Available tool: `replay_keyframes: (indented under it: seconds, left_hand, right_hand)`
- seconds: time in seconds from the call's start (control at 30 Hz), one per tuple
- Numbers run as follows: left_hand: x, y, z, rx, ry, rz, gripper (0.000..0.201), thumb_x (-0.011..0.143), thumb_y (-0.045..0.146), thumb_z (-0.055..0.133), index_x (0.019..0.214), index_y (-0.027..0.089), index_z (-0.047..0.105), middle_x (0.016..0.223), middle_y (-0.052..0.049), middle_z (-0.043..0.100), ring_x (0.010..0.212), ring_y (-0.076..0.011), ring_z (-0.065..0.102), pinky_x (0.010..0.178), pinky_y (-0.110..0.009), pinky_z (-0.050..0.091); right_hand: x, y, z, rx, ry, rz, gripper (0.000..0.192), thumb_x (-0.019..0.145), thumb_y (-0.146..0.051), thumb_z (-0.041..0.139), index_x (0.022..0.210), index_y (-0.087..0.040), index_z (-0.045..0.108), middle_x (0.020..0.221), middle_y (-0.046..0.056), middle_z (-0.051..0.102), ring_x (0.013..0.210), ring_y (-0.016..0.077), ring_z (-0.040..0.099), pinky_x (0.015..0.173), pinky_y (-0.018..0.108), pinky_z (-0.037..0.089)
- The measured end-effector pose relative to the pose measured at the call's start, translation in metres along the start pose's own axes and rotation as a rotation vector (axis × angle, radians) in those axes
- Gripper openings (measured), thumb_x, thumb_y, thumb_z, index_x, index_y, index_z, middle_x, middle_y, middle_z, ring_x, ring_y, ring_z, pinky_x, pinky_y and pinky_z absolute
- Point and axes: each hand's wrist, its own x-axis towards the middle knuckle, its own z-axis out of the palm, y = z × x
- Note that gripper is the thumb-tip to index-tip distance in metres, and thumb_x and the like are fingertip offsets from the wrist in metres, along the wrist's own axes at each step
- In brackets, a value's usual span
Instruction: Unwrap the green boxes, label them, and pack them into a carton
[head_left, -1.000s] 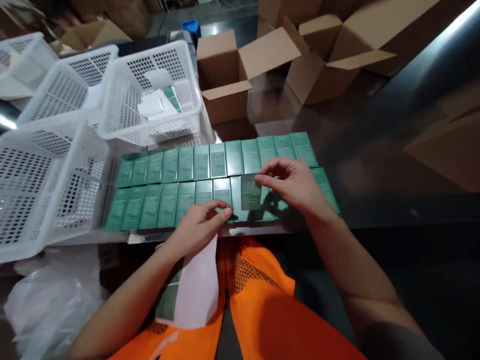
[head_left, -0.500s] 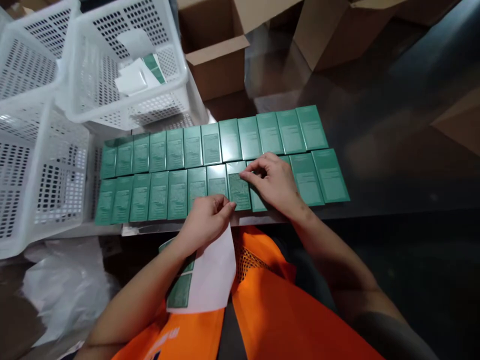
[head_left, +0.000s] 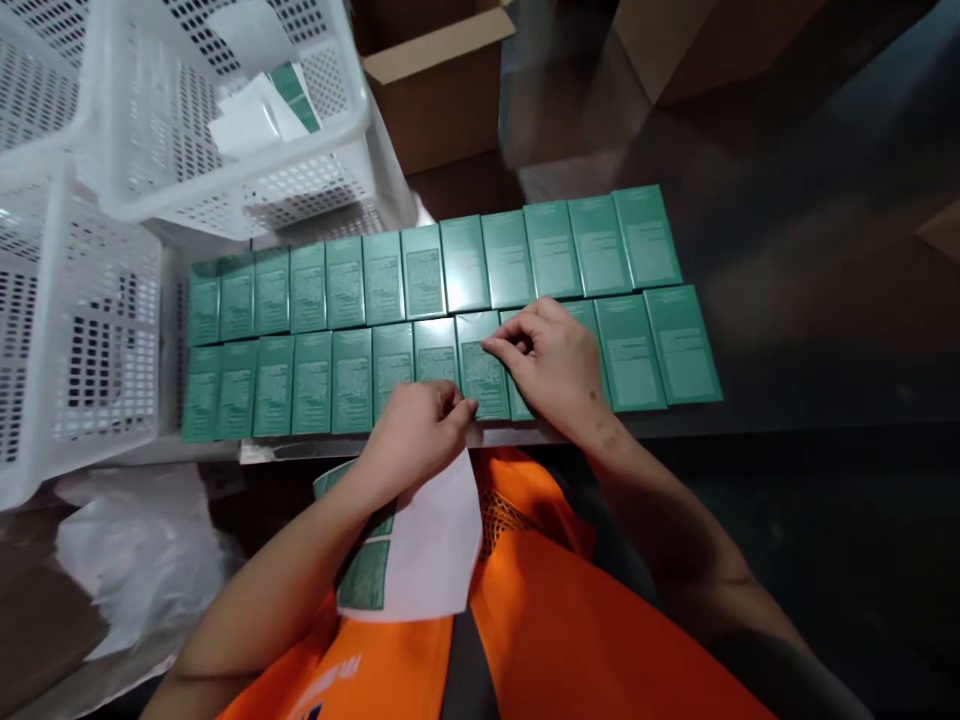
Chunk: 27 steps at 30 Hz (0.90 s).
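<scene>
Nearest us, our left hand (head_left: 416,430) still pinches the white label sheet (head_left: 420,545) against the vest. Just beyond it, our right hand (head_left: 551,365) has lowered the label (head_left: 484,375), fingertips pressed on a near-row green box (head_left: 480,365); the baskets (head_left: 225,120) beyond sit nearer the frame's top.

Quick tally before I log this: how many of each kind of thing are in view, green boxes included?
Green boxes: 24, two rows of 12, a couple partly under the right hand
White baskets: 3
Cardboard boxes: 2
Label sheet: 1
Total: 30
</scene>
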Motion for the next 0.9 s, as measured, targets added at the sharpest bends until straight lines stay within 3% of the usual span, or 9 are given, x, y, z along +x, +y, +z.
replay_keyframes:
  seconds: [0.1,0.23,0.3,0.4,0.5,0.6,0.7,0.8,0.9]
  left_hand:
    - [0.001,0.005,-0.001,0.124,0.003,0.023,0.029,0.089,0.033,0.054,0.063,0.021,0.061,0.059,-0.004,0.062,0.056,-0.0180,0.050,0.056,-0.031,0.026]
    - [-0.004,0.005,-0.008,0.194,0.051,0.030,0.027,0.090,0.036,0.057,0.068,0.022,0.065,0.060,-0.004,0.062,0.056,-0.0195,0.052,0.056,-0.030,0.026]
    - [-0.008,0.001,-0.016,0.090,0.246,0.012,0.029,0.093,0.042,0.057,0.075,0.022,0.066,0.057,-0.001,0.059,0.054,-0.0180,0.051,0.056,-0.028,0.028]
    - [-0.009,-0.005,-0.033,-0.121,0.716,0.030,0.031,0.096,0.047,0.054,0.083,0.021,0.065,0.063,0.001,0.060,0.058,-0.0147,0.053,0.058,-0.025,0.036]
    - [-0.003,-0.005,-0.052,-0.223,1.089,0.083,0.030,0.097,0.045,0.053,0.085,0.020,0.062,0.080,0.000,0.066,0.071,-0.0132,0.059,0.064,-0.023,0.042]
    - [0.006,-0.003,-0.070,-0.286,1.265,0.102,0.030,0.099,0.046,0.050,0.090,0.019,0.060,0.088,-0.001,0.068,0.071,-0.0116,0.059,0.065,-0.023,0.043]
    - [0.008,-0.008,-0.090,-0.420,1.172,0.059,0.044,0.101,0.057,0.041,0.109,0.017,0.060,0.076,0.001,0.065,0.058,-0.0093,0.053,0.060,-0.023,0.042]
    - [0.001,-0.028,-0.107,-0.689,0.876,-0.004,0.078,0.096,0.076,0.021,0.131,0.013,0.053,0.063,0.002,0.059,0.049,-0.0090,0.051,0.054,-0.022,0.040]
    - [-0.016,-0.056,-0.110,-0.914,0.618,0.045,0.085,0.088,0.082,0.040,0.140,0.015,0.047,0.058,0.003,0.058,0.046,-0.0118,0.053,0.050,-0.023,0.043]
  right_hand:
    - [0.001,0.002,0.003,-0.026,0.034,-0.012,0.013,0.083,-0.030,0.078,0.084,-0.020,0.069,0.094,0.003,0.064,0.070,0.0152,0.059,0.066,0.031,0.044]
    - [-0.003,0.002,0.001,0.103,0.116,0.004,0.038,0.080,-0.030,0.079,0.110,-0.021,0.059,0.110,0.005,0.061,0.067,0.0134,0.060,0.066,0.032,0.051]
    - [-0.015,-0.004,-0.004,0.260,0.162,-0.007,0.039,0.083,-0.032,0.077,0.114,-0.023,0.056,0.108,0.005,0.061,0.072,0.0148,0.063,0.066,0.031,0.054]
    - [-0.050,-0.023,-0.008,0.543,0.231,0.021,0.039,0.086,-0.036,0.074,0.117,-0.026,0.052,0.103,0.005,0.064,0.082,0.0179,0.067,0.072,0.033,0.058]
    - [-0.087,-0.043,0.007,0.746,0.019,0.004,0.081,0.071,-0.043,0.087,0.135,-0.030,0.039,0.120,0.010,0.065,0.101,0.0249,0.070,0.086,0.041,0.061]
    - [-0.104,-0.060,0.041,0.784,-0.184,-0.029,0.114,0.061,-0.038,0.094,0.148,-0.027,0.022,0.124,0.014,0.067,0.106,0.0289,0.070,0.090,0.043,0.061]
    - [-0.099,-0.071,0.068,0.884,-0.057,-0.017,0.091,0.083,-0.024,0.077,0.151,-0.025,0.017,0.091,0.003,0.071,0.075,0.0198,0.072,0.069,0.032,0.062]
    - [-0.081,-0.072,0.067,0.999,0.051,-0.056,0.084,0.088,-0.017,0.066,0.153,-0.036,0.016,0.085,-0.005,0.064,0.059,0.0104,0.061,0.055,0.021,0.055]
    - [-0.062,-0.066,0.049,0.985,-0.062,-0.057,0.067,0.089,-0.019,0.068,0.146,-0.041,0.042,0.090,-0.004,0.060,0.064,0.0075,0.058,0.057,0.017,0.053]
